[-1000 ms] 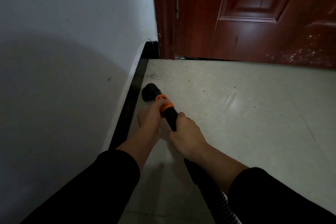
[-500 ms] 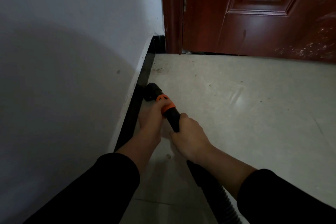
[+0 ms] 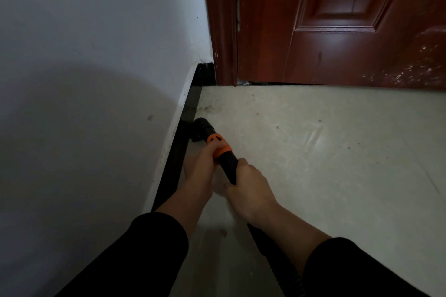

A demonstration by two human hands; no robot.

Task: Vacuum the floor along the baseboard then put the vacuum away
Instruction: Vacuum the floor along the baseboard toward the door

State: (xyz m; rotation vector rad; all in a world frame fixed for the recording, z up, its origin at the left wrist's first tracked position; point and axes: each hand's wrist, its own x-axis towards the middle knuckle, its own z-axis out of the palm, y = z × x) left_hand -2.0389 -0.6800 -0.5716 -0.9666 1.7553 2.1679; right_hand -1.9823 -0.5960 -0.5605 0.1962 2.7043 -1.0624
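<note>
A black vacuum wand point(image 3: 228, 164) with an orange collar point(image 3: 218, 143) lies low over the pale floor point(image 3: 325, 164). Its black nozzle point(image 3: 201, 130) touches the floor right beside the black baseboard point(image 3: 178, 159) under the white wall. My left hand point(image 3: 201, 169) grips the wand at the orange collar. My right hand point(image 3: 251, 188) grips the black tube just behind it. A ribbed black hose point(image 3: 280, 272) runs back from under my right forearm to the bottom edge.
A dark red wooden door point(image 3: 350, 26) and its frame point(image 3: 219, 31) close off the far end of the floor. Specks of dirt point(image 3: 208, 108) lie in the corner ahead of the nozzle. The white wall point(image 3: 96, 55) fills the left side.
The nozzle has slid forward along the baseboard toward the door corner, both hands keeping their grip on the wand. The camera has moved closer to the door.
</note>
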